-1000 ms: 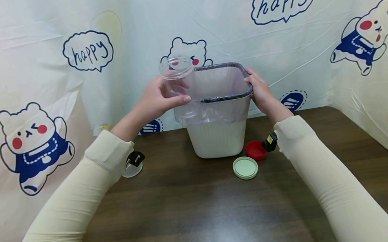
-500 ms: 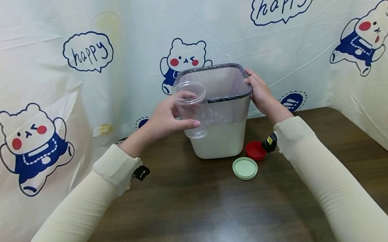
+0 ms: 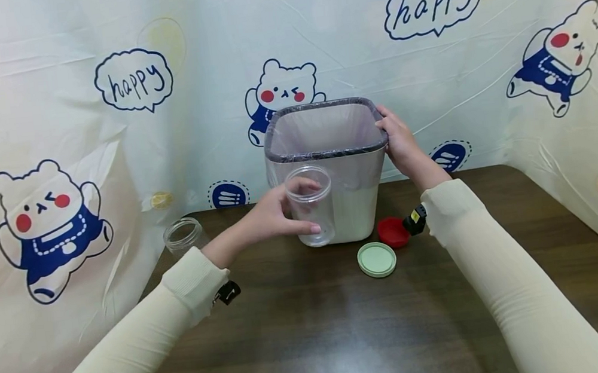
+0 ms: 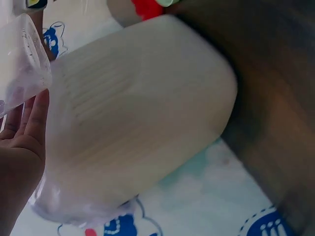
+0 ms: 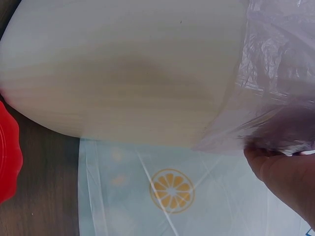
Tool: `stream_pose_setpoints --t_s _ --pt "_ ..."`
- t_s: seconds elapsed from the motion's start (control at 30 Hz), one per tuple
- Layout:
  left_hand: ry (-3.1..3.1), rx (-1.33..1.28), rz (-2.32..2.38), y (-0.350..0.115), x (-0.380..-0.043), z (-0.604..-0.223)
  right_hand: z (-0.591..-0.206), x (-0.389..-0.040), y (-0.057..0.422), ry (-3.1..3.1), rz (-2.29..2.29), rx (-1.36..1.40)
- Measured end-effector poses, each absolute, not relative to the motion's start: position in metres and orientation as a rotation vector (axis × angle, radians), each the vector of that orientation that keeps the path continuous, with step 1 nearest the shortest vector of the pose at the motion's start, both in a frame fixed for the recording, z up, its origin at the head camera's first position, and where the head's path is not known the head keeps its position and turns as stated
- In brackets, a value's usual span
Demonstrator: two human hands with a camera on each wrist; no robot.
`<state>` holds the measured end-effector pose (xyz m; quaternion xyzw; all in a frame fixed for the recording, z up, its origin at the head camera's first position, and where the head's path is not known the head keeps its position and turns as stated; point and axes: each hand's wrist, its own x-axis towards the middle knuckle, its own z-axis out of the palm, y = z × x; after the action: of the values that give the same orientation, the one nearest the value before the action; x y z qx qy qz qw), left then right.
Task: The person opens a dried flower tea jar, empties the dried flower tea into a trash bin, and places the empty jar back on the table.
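A clear plastic jar point(image 3: 318, 208) without a lid stands upright in my left hand point(image 3: 275, 216), which grips it around the side in front of the trash can. In the left wrist view the jar point(image 4: 22, 66) shows at the left edge, above my fingers point(image 4: 37, 118). The white trash can point(image 3: 358, 211) has a dark rim and a thin plastic bag point(image 5: 270, 54) folded over it. My right hand point(image 3: 403, 143) holds the can's right rim; in the right wrist view the bag partly hides its fingers.
A second clear jar point(image 3: 183, 235) stands at the table's left, partly behind my left sleeve. A green lid point(image 3: 377, 259) and a red lid point(image 3: 392, 233) lie at the can's front right. A printed curtain point(image 3: 203, 87) hangs behind the brown table point(image 3: 313, 329).
My left hand has brought the jar down and to the right, from beside the can's rim to in front of its wall. My right hand stays on the rim.
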<state>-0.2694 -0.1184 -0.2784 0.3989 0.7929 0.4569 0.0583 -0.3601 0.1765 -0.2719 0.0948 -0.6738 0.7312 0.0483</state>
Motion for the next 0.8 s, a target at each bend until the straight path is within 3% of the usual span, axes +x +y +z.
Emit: stream_pose_setpoints --t_s 0.8 --pt "2.19 1.143 1.361 -0.099 -0.261 -0.367 -0.271 -0.359 0.176 -2.081 2.206 0.288"
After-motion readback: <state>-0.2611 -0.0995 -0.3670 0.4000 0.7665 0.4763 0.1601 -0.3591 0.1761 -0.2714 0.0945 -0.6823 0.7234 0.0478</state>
